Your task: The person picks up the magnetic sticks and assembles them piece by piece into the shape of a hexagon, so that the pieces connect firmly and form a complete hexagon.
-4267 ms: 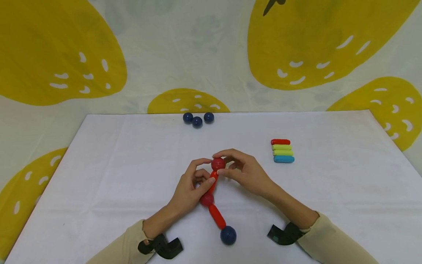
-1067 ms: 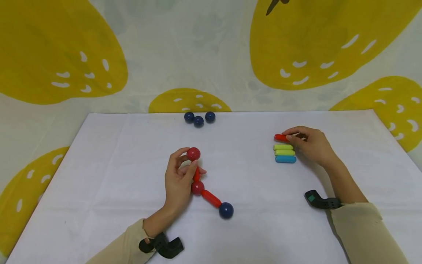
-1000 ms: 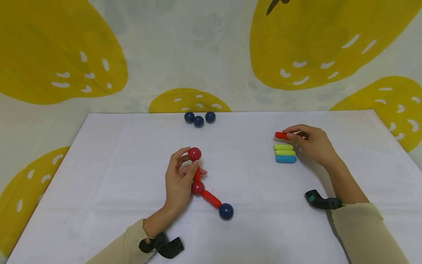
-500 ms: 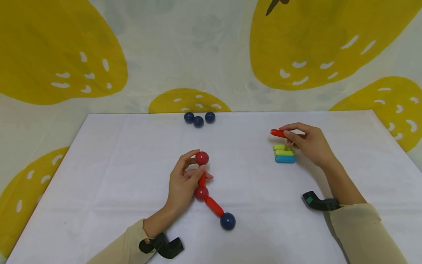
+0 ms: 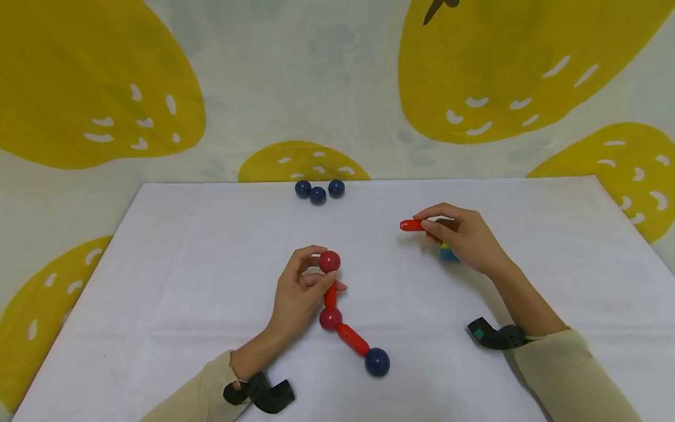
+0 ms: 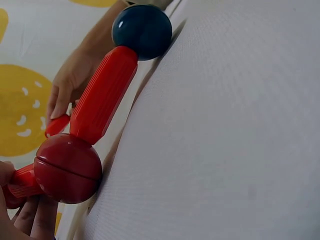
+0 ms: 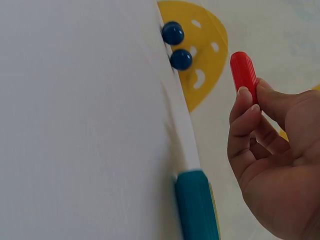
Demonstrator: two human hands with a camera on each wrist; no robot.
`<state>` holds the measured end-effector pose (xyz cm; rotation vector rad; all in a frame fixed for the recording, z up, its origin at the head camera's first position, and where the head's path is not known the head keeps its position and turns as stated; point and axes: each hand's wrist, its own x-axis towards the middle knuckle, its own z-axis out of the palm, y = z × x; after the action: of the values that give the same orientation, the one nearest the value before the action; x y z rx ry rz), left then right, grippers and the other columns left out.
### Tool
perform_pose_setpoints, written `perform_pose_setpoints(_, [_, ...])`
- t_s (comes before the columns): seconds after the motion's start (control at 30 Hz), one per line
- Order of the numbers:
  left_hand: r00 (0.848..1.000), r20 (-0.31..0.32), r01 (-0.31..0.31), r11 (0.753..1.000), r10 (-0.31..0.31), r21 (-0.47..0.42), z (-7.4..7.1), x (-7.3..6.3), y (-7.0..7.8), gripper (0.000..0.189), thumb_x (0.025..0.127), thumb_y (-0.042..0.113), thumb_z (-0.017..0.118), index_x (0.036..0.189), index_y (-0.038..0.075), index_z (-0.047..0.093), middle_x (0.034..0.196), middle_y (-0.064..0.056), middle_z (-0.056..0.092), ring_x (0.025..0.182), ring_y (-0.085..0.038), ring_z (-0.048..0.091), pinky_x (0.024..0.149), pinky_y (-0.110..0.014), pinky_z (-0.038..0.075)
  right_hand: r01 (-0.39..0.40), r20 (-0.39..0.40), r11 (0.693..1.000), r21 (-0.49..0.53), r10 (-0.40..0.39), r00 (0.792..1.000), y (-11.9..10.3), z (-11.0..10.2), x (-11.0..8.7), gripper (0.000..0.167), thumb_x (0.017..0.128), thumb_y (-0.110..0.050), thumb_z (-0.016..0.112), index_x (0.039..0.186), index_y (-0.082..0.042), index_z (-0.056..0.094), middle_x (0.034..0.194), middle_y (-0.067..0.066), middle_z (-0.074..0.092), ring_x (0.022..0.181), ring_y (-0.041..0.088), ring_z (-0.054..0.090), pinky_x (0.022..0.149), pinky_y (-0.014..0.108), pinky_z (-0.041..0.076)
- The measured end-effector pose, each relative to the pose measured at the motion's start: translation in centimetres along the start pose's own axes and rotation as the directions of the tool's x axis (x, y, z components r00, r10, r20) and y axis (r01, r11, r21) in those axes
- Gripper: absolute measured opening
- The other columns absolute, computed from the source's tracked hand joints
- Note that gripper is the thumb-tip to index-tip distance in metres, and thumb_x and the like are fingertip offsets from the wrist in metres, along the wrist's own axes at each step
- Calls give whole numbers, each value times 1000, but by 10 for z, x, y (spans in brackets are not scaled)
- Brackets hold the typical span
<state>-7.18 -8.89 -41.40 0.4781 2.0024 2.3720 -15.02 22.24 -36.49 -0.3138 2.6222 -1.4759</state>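
Note:
My left hand (image 5: 300, 293) grips a joined chain near its far end, thumb on the upper red rod (image 5: 330, 295). That chain has a red ball (image 5: 329, 261) at the top, a second red ball (image 5: 330, 319) in the middle, another red rod (image 5: 353, 339), and a dark blue ball (image 5: 377, 361) at the near end. The left wrist view shows the ribbed lower rod (image 6: 105, 95) running between the middle ball and the blue one. My right hand (image 5: 459, 234) pinches a loose red rod (image 7: 243, 72) between thumb and fingers, its free end pointing left.
Under the right hand lie a blue rod (image 5: 449, 254) and yellow-green rods, mostly hidden by it. Three dark blue balls (image 5: 317, 195) sit by the far edge of the white-covered table (image 5: 211, 234). Behind hangs a cloth (image 5: 337, 88) with yellow shapes.
Both hands were on the chain at first. My right hand then picked up the red rod beside the yellow-green ones and carried it left. The chain, in my left hand, shifted slightly right and nearer.

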Motion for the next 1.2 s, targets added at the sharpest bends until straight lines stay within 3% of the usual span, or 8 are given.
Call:
perform_pose_setpoints(0.23, [1000, -9, 15, 999, -14, 40, 0, -1, -2, 42, 92, 1, 61, 131, 2, 44, 111, -19, 51, 79, -31, 69, 77, -34, 54, 141, 85, 989, 33, -143, 986, -15, 21, 10, 18, 93, -23, 64, 110, -17, 68, 83, 7, 61, 70, 33, 58, 58, 34, 49])
perform_pose_setpoints(0.33, [1000, -10, 22, 999, -21, 44, -1, -1, -1, 43, 92, 1, 62, 131, 2, 44, 112, -18, 51, 80, -31, 69, 78, -35, 54, 165, 115, 985, 51, -170, 979, -25, 31, 14, 17, 93, -21, 64, 109, -18, 68, 84, 6, 61, 70, 33, 58, 58, 36, 50])
perform_pose_setpoints(0.53, [999, -2, 34, 999, -34, 36, 0, 0, -1, 43, 92, 2, 62, 131, 1, 44, 113, -19, 51, 81, -31, 69, 80, -36, 53, 192, 162, 977, 87, -204, 965, -38, 51, 17, 16, 93, -19, 64, 109, -17, 68, 93, 9, 62, 73, 34, 59, 60, 38, 50])
perform_pose_setpoints(0.7, [999, 1, 36, 999, -36, 40, -1, -1, 0, 43, 92, 3, 61, 131, 1, 44, 113, -18, 51, 81, -31, 69, 79, -36, 54, 225, 181, 971, 87, -237, 954, -44, 62, 19, 17, 93, -18, 64, 109, -18, 68, 96, 1, 62, 74, 32, 60, 61, 39, 51])
perform_pose_setpoints(0.97, [1000, 11, 18, 999, -19, 35, -1, 0, 1, 41, 93, 2, 61, 131, 3, 45, 113, -19, 51, 80, -31, 69, 77, -35, 54, 239, 205, 969, 68, -248, 947, -50, 69, 22, 18, 92, -15, 65, 107, -23, 69, 98, -5, 63, 75, 28, 61, 60, 32, 49])
perform_pose_setpoints(1.2, [1000, 12, 24, 999, -25, 44, -1, 0, 1, 43, 92, 2, 61, 132, 0, 44, 113, -19, 51, 80, -30, 69, 79, -36, 54, 253, 222, 966, 54, -259, 940, -55, 72, 20, 19, 92, -15, 65, 110, -18, 70, 98, -7, 64, 76, 26, 61, 63, 32, 50])
